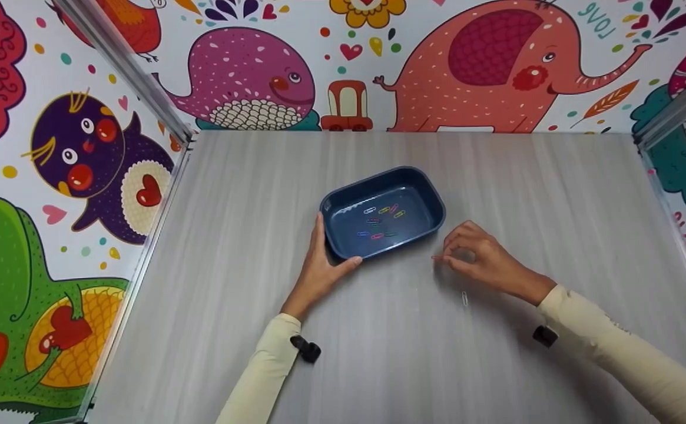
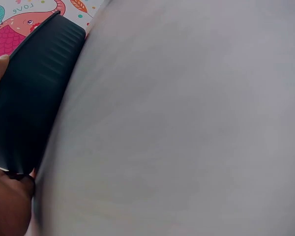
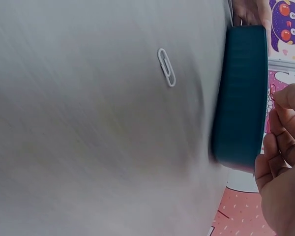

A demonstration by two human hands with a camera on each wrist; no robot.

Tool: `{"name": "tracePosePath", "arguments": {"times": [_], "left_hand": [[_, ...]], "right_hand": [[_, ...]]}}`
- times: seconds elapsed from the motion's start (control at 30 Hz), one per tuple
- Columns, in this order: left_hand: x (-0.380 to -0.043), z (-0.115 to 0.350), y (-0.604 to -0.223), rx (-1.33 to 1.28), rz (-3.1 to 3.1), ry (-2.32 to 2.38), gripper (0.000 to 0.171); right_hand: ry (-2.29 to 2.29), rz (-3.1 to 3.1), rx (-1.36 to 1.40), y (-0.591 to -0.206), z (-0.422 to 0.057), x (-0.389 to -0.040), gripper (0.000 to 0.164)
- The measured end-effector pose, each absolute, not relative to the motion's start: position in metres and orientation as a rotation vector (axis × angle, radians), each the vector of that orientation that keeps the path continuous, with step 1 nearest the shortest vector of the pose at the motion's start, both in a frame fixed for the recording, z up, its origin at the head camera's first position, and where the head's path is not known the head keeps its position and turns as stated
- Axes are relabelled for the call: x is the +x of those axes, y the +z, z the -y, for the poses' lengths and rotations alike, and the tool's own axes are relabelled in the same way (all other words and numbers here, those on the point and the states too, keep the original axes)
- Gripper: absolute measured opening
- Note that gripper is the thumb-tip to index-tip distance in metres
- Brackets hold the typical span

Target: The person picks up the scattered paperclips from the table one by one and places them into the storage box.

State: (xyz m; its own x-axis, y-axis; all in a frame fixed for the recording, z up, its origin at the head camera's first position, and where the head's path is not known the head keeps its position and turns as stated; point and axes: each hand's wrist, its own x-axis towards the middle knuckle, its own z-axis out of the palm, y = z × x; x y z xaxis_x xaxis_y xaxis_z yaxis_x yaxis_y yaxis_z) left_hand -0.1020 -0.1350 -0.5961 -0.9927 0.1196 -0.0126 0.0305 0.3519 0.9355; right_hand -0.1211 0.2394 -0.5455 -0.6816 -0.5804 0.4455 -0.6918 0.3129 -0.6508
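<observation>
A dark blue rectangular tray stands on the table, with several coloured paper clips lying on its floor. My left hand holds the tray at its near left corner, thumb on the near side and fingers along the left end. Between thumb and forefinger, my right hand pinches a red paper clip just off the tray's near right corner. On the tabletop below that hand lies a white paper clip. The left wrist view shows the tray's outer wall beside the left thumb.
The grey wood-grain table is bordered by metal rails at the sides. Colourful cartoon panels stand behind it and to the left and right. A small black wrist camera sits on the left sleeve.
</observation>
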Motion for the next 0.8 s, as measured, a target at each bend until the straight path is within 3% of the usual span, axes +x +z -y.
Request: {"name": "tracePosePath", "arguments": {"times": [0.8], "left_hand": [[-0.104,0.135,-0.598,0.196,-2.545,1.739,0.133]], "right_hand": [[1.234,2.704,1.082,-0.523,-0.214,-0.146,0.01]]}}
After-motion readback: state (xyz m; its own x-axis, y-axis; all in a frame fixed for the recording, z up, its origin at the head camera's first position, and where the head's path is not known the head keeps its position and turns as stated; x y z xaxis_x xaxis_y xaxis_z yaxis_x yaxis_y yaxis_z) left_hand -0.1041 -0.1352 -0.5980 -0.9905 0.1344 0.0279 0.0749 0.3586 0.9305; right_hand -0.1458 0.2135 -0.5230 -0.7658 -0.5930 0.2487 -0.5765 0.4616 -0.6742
